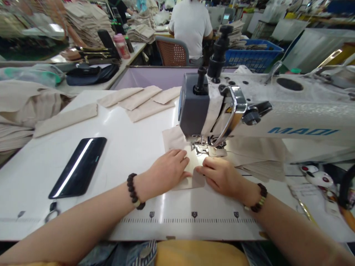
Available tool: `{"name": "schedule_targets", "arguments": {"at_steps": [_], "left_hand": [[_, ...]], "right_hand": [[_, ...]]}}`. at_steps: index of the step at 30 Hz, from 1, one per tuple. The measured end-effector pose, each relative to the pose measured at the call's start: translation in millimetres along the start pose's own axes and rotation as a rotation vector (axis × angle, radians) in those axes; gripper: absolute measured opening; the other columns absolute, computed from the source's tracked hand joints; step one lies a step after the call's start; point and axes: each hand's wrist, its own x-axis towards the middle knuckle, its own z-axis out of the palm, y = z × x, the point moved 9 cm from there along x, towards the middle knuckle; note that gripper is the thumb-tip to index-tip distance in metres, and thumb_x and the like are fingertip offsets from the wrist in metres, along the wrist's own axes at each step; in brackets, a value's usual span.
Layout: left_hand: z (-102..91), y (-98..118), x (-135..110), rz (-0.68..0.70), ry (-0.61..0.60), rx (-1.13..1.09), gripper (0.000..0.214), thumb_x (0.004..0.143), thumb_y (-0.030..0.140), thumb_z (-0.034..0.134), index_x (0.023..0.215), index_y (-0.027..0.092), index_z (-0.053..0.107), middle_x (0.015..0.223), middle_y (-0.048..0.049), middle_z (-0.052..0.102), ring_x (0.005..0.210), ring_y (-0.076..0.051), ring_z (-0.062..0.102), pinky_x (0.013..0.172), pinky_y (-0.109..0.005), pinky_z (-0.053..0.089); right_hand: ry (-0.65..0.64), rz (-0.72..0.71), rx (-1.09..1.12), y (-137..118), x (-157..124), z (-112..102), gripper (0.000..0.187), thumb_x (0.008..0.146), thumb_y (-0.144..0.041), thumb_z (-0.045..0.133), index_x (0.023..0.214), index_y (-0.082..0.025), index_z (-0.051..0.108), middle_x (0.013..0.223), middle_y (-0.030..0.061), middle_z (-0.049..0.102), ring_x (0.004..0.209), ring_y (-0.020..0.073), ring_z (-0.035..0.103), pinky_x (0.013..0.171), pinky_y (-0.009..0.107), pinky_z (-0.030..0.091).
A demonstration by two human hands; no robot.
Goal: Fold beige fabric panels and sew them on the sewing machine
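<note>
A beige fabric piece (177, 138) lies under the presser foot (202, 150) of a white sewing machine (255, 125). My left hand (170, 168) rests on this fabric left of the foot, fingers stretched forward and flat, thumb pointing right. Just in front of the foot, my right hand (220, 175) has its fingers curled, thumb and forefinger pinching the fabric's right edge. The needle area is lit, but the needle itself is hard to make out. Behind my right hand, a stack of beige fabric pieces (260, 159) lies partly beneath the machine arm.
Several folded beige strips (141, 99) lie at the back left of the white table (111, 162). A black phone (79, 168) is left of my left forearm. More fabric (24, 107) is heaped at the far left. A co-worker (191, 29) sits ahead, near a blue crate (252, 55).
</note>
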Motion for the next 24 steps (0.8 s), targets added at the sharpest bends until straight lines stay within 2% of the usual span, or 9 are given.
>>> {"name": "schedule_targets", "arguments": {"at_steps": [4, 7, 15, 24], "left_hand": [[-1.4, -24, 15, -0.026, 0.021, -0.033, 0.024, 0.086, 0.032, 0.052, 0.095, 0.01, 0.054, 0.099, -0.0114, 0.055, 0.096, -0.024, 0.052, 0.087, -0.038, 0.043], [-1.7, -33, 20, -0.029, 0.05, -0.07, 0.021, 0.084, 0.026, 0.055, 0.098, 0.01, 0.053, 0.1, -0.0104, 0.055, 0.097, -0.023, 0.052, 0.089, -0.037, 0.042], [0.5, -38, 24, -0.004, 0.112, -0.086, 0.015, 0.086, 0.024, 0.053, 0.092, 0.01, 0.053, 0.097, -0.0105, 0.055, 0.097, -0.023, 0.052, 0.086, -0.036, 0.043], [0.6, -40, 23, 0.001, 0.117, -0.104, 0.017, 0.086, 0.025, 0.052, 0.096, 0.01, 0.052, 0.096, -0.0103, 0.054, 0.098, -0.024, 0.052, 0.085, -0.037, 0.044]], "right_hand": [[0.002, -0.022, 0.002, -2, 0, 3, 0.029, 0.087, -0.013, 0.035, 0.094, -0.014, 0.063, 0.072, 0.0045, 0.05, 0.061, 0.0148, 0.042, 0.057, 0.027, 0.031], [-0.006, 0.004, 0.009, 1, 2, 4, 0.031, 0.086, -0.01, 0.034, 0.1, -0.012, 0.061, 0.074, 0.0056, 0.052, 0.063, 0.0148, 0.044, 0.058, 0.026, 0.034], [-0.001, 0.082, -0.022, 6, 5, 3, 0.03, 0.084, -0.009, 0.038, 0.104, -0.011, 0.06, 0.077, 0.0067, 0.056, 0.066, 0.0151, 0.048, 0.059, 0.025, 0.036], [0.025, 0.05, -0.055, 3, 5, 3, 0.029, 0.085, -0.009, 0.038, 0.105, -0.008, 0.059, 0.076, 0.0068, 0.055, 0.064, 0.016, 0.047, 0.059, 0.027, 0.036]]}}
